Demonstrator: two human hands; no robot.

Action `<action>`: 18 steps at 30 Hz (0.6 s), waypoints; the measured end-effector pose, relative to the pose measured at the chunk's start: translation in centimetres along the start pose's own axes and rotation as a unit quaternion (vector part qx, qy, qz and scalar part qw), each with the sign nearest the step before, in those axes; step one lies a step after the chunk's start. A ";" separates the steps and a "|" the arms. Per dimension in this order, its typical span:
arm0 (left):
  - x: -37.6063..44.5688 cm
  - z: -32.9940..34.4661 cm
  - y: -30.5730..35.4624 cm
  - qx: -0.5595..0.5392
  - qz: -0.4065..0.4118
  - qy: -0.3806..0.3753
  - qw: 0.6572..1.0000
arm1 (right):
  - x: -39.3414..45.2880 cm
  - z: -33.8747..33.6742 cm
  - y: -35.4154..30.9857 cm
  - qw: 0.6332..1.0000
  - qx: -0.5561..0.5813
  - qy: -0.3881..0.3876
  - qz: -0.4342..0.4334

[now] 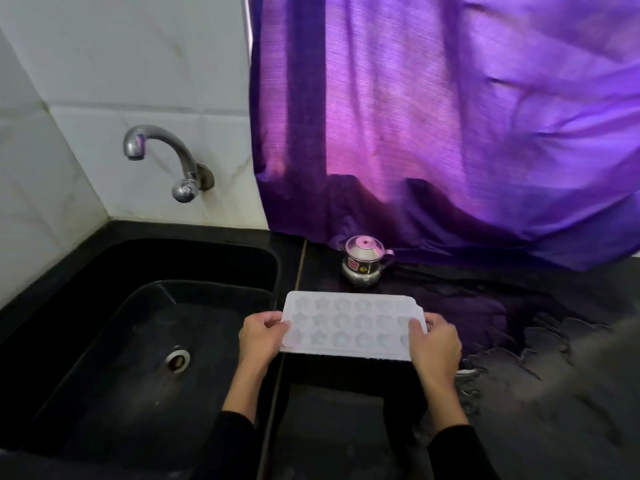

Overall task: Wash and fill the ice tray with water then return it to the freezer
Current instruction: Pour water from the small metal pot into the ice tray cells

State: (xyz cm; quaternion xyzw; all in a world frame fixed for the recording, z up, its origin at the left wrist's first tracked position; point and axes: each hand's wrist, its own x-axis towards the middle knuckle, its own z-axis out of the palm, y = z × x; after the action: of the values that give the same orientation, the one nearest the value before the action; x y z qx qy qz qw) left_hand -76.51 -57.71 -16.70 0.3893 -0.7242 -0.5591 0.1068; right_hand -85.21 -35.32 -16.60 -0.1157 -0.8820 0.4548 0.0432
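Observation:
A pale, translucent ice tray (353, 325) with star and flower shaped cups is held level over the black counter, just right of the sink. My left hand (261, 336) grips its left short edge, thumb on top. My right hand (434, 342) grips its right short edge, thumb lying over the rim. The black sink (114, 341) lies to the left, with a metal drain (177, 360) in its floor. A chrome tap (162, 157) sticks out of the tiled wall above the sink; no water runs from it.
A small steel pot with a lid (363, 263) stands on the black counter (519, 393) right behind the tray. A purple curtain (450, 116) hangs over the counter's back edge. White wall tiles (121, 64) rise behind the sink.

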 end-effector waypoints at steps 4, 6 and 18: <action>-0.6 1.9 -0.1 0.057 -0.021 -0.008 0.998 | 1.1 -0.8 2.0 0.999 -0.045 -0.023 0.020; -0.4 2.3 -0.2 0.078 -0.027 -0.005 0.997 | 1.6 -0.7 2.6 0.997 -0.059 -0.032 0.026; -0.1 3.5 2.5 0.199 0.048 0.033 0.978 | 5.4 -0.6 2.2 0.992 -0.090 -0.066 -0.060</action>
State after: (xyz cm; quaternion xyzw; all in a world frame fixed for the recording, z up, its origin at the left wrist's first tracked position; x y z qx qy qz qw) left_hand -79.57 -54.92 -15.69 0.3856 -0.8352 -0.3843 0.0781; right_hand -90.02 -32.35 -18.18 -0.0361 -0.9255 0.3771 0.0018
